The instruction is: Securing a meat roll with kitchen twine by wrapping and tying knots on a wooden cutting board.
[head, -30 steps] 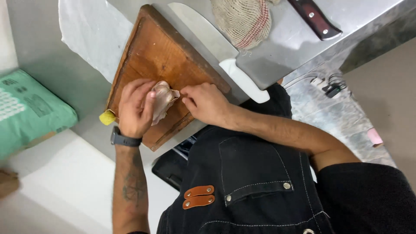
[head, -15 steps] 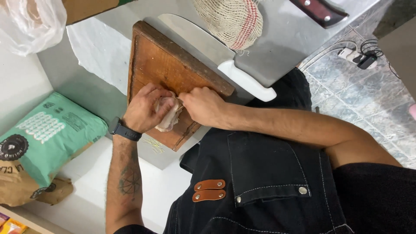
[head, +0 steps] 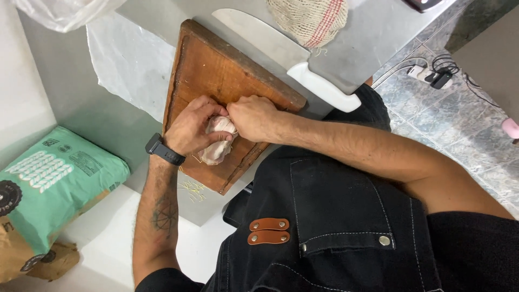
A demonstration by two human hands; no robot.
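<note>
Both hands are pinching a pale lump of raw meat [head: 217,145] at the near end of the wooden cutting board [head: 216,70]: left hand [head: 190,128] cupping it, right hand [head: 254,116] gripping from the right. Being slick, it could squirt out, and the big knife [head: 281,54] sits just right of the board.

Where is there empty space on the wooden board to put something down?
The far half of the wooden board, between the hands and the big knife, is bare. The near end is crowded: the left hand and right hand hold a piece of meat there.
</note>
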